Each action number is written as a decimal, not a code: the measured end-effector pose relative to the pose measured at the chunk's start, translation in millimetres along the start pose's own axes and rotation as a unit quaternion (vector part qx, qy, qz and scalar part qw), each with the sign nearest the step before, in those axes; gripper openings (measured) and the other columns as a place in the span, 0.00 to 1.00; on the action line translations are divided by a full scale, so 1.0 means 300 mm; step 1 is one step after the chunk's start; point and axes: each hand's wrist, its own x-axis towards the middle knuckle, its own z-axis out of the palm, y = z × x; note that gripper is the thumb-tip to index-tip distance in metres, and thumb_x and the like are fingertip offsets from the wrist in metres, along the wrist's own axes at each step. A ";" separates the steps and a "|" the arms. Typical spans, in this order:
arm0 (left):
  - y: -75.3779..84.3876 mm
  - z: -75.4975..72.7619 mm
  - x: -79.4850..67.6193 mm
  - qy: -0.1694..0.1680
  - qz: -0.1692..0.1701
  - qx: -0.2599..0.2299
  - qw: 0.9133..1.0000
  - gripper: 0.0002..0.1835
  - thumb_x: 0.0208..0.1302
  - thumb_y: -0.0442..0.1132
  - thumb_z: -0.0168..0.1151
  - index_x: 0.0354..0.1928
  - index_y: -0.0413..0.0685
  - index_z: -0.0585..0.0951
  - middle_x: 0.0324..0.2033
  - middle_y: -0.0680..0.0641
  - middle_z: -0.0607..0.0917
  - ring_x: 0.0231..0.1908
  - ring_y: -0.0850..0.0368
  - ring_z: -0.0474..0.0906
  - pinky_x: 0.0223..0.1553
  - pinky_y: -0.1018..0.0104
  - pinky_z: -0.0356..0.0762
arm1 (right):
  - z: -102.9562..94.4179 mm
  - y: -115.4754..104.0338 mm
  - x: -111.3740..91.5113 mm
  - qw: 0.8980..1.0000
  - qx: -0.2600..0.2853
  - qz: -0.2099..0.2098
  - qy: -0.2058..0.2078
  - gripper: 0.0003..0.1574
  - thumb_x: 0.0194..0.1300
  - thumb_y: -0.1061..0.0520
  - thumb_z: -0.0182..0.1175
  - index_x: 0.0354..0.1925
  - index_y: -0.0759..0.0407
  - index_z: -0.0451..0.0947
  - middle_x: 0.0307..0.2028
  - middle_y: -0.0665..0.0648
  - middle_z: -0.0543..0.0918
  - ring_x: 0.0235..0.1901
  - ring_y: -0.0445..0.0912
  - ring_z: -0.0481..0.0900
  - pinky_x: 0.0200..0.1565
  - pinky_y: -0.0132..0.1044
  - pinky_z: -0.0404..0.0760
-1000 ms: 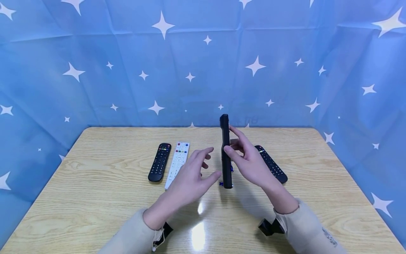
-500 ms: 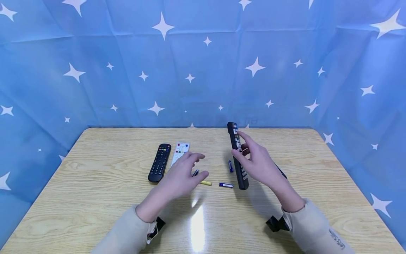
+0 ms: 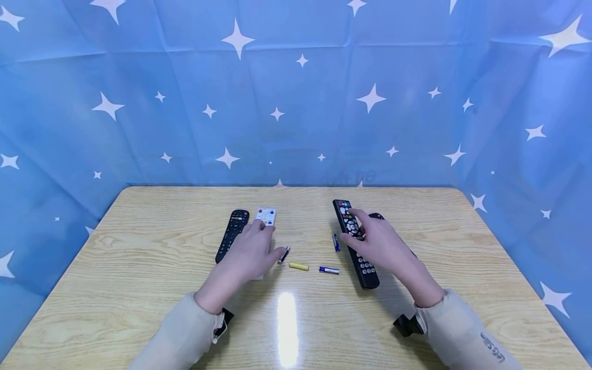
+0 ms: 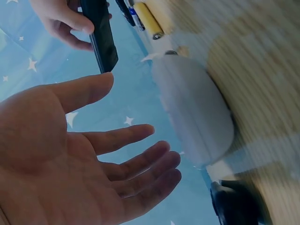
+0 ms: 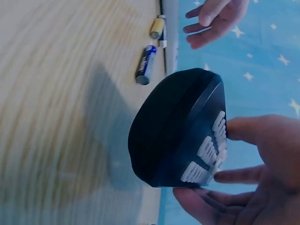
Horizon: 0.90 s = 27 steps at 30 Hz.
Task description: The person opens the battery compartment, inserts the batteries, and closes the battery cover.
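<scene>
My right hand [image 3: 381,241] grips a black remote control [image 3: 367,270] by its sides, thumb on one edge and fingers on the other. The remote's button face is turned up, and in the right wrist view its near end [image 5: 173,126] hangs above the table over a shadow. My left hand [image 3: 247,252] is over a white remote control [image 3: 266,216], hiding its middle. In the left wrist view that hand [image 4: 89,154] has its fingers loosely extended, apart from the white remote's end [image 4: 192,108].
Between the hands lie a yellow battery [image 3: 298,266], a dark battery [image 3: 284,255] and blue batteries [image 3: 329,270]. A black remote [image 3: 231,236] lies at the left; another [image 3: 376,216] is mostly hidden behind my right hand. A blue star-patterned cloth [image 3: 296,103] hangs behind the table [image 3: 115,288].
My right hand has turned the black remote from edge-on to buttons up and lowered it rightward. My left hand has moved left, away from it, to over the white remote.
</scene>
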 end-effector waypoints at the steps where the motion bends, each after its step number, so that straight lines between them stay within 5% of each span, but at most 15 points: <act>1: -0.004 0.003 0.003 -0.001 0.000 0.006 1.000 0.31 0.64 0.55 0.60 0.57 0.36 0.76 0.51 0.37 0.75 0.47 0.44 0.73 0.48 0.49 0.73 | 0.003 0.004 0.000 1.000 -0.003 0.006 -0.008 0.41 0.66 0.43 0.59 0.69 0.60 0.60 0.13 0.50 0.66 0.11 0.43 0.62 0.17 0.38 0.66; 11: -0.030 0.016 0.030 -0.015 -0.026 0.050 0.998 0.33 0.62 0.55 0.63 0.58 0.34 0.75 0.55 0.33 0.72 0.53 0.40 0.71 0.50 0.44 0.72 | 0.024 0.033 0.006 0.993 -0.043 0.069 -0.081 0.46 0.68 0.40 0.57 0.71 0.65 0.54 0.14 0.51 0.74 0.14 0.43 0.72 0.28 0.42 0.73; 18: -0.040 0.024 0.049 -0.014 -0.044 0.050 0.998 0.35 0.62 0.54 0.64 0.60 0.30 0.72 0.58 0.30 0.68 0.57 0.36 0.68 0.52 0.44 0.73 | 0.040 0.046 0.010 0.990 -0.057 0.081 -0.096 0.46 0.67 0.42 0.58 0.71 0.67 0.54 0.10 0.53 0.71 0.07 0.42 0.63 0.16 0.38 0.68; 27: -0.045 0.023 0.062 -0.029 -0.089 0.039 0.995 0.39 0.60 0.55 0.65 0.62 0.28 0.70 0.63 0.26 0.63 0.61 0.32 0.64 0.52 0.42 0.73 | 0.042 0.049 0.020 0.989 -0.077 0.079 -0.098 0.47 0.67 0.42 0.59 0.70 0.68 0.55 0.11 0.53 0.71 0.09 0.43 0.66 0.17 0.38 0.68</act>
